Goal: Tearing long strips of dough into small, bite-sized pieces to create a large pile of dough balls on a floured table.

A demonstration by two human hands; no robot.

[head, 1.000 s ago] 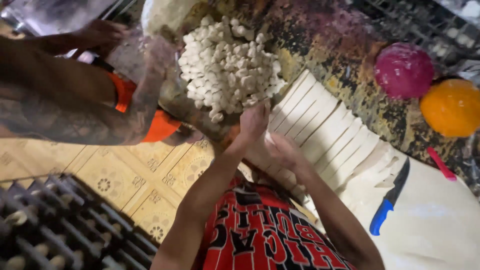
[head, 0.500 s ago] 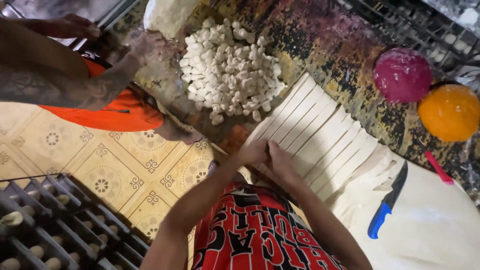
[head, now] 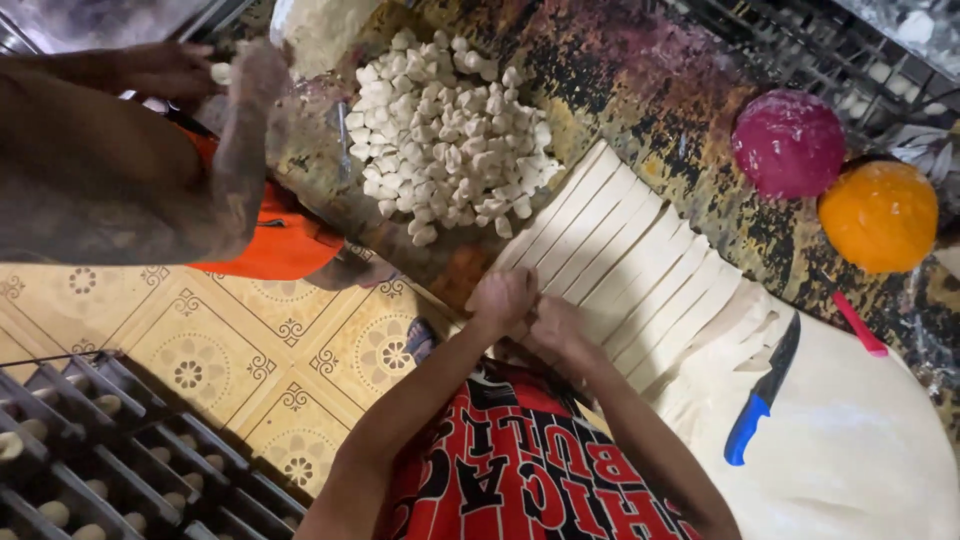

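Note:
My left hand [head: 503, 299] and my right hand [head: 553, 327] are pressed together at the table's near edge. They sit right beside the end of a row of long white dough strips [head: 620, 262], and whatever lies between the palms is hidden. A heap of small white dough pieces [head: 445, 130] lies further up the worn table [head: 660, 90]. A co-worker's hands [head: 215, 70] hold a small piece of dough at the upper left, next to that heap.
A blue-handled knife [head: 765, 400] lies on a large white dough sheet [head: 850, 440] at the right. A magenta dough ball [head: 788, 143] and an orange one [head: 878, 215] sit further back. A dark rack [head: 110, 460] with small dough balls stands on the patterned tile floor at the lower left.
My joined hands have drawn back from the heap of pieces toward my body, to the near end of the strips. The co-worker's hands have shifted up and to the left.

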